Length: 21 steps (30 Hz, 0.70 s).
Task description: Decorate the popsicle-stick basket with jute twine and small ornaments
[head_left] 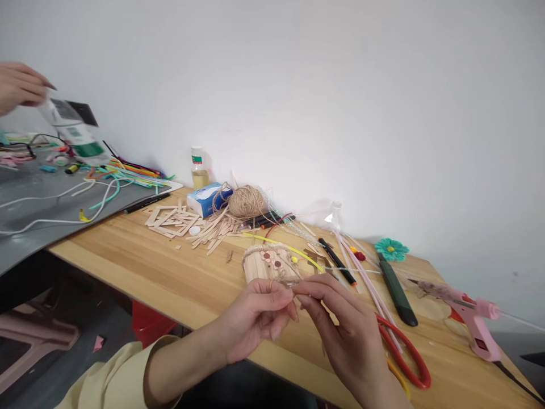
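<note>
My left hand and my right hand meet above the front of the table. Both are closed in a pinch, fingertips nearly touching, on something too small to make out. A thin thread-like loop shows by the left thumb. Just behind the fingers lies a wooden-stick craft piece edged with twine, with small brown discs and a yellow dot on it. My fingers cover its lower edge. A yellow pipe cleaner passes behind it. Near my right wrist are the red-handled scissors, partly hidden by that hand.
Behind lie a twine ball, wooden sticks, a tissue pack and a glass bottle. On the right are a black marker, a green cutter and a pink glue gun. Another person's hand holds a plastic bag.
</note>
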Each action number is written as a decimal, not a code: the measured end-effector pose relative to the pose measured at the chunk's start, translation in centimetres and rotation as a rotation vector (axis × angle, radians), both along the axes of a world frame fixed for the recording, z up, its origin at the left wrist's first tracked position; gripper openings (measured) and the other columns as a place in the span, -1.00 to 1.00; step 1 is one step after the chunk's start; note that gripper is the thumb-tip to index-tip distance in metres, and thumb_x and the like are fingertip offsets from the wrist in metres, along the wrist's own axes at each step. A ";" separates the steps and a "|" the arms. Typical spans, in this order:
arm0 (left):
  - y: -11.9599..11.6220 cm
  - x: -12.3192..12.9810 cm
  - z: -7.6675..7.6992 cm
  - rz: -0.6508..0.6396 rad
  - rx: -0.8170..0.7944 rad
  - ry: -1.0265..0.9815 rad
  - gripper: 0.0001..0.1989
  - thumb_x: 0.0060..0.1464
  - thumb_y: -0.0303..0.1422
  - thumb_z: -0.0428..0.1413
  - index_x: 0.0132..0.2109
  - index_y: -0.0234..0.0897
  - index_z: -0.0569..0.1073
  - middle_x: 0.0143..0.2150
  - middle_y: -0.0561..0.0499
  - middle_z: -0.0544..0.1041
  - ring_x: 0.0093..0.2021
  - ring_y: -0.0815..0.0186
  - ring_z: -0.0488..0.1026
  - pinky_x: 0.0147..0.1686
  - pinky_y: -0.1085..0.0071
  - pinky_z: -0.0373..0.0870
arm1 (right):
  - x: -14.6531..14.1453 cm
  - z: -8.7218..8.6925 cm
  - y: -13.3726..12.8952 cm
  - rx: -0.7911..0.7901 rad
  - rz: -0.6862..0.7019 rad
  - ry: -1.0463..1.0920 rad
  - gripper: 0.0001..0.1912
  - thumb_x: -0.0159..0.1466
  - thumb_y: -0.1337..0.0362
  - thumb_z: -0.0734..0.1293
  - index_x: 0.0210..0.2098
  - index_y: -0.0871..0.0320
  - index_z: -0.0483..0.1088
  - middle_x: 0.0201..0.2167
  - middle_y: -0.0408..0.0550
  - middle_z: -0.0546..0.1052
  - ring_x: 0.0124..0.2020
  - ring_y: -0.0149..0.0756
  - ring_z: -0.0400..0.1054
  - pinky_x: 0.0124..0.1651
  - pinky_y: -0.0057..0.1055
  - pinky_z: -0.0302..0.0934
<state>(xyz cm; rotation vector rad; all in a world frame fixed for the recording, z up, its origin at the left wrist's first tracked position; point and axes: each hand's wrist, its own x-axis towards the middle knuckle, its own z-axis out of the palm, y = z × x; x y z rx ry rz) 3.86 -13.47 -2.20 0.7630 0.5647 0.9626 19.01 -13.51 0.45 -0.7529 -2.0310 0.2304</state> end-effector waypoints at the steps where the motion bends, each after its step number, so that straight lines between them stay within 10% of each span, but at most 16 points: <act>1: 0.0 0.0 0.0 0.001 -0.001 -0.004 -0.64 -0.23 -0.10 0.29 -0.60 -0.34 0.49 -0.84 0.15 0.20 -0.78 0.54 0.00 -0.67 0.44 -0.27 | 0.0 0.0 0.0 0.002 0.000 -0.016 -0.83 0.29 0.45 0.24 -0.24 0.08 0.40 -0.38 -0.10 0.51 -0.34 -0.35 0.45 -0.29 -0.47 0.36; 21: 0.1 0.2 -0.8 0.105 -0.032 0.029 -0.58 -0.23 -0.07 0.32 -0.59 -0.37 0.43 -0.80 0.15 0.25 -0.74 0.56 0.03 -0.66 0.50 -0.24 | -0.5 -0.3 -0.1 0.244 -0.135 -0.206 -0.89 0.26 0.46 0.24 -0.33 0.17 0.36 -0.51 -0.09 0.44 -0.51 -0.41 0.35 -0.47 -0.50 0.25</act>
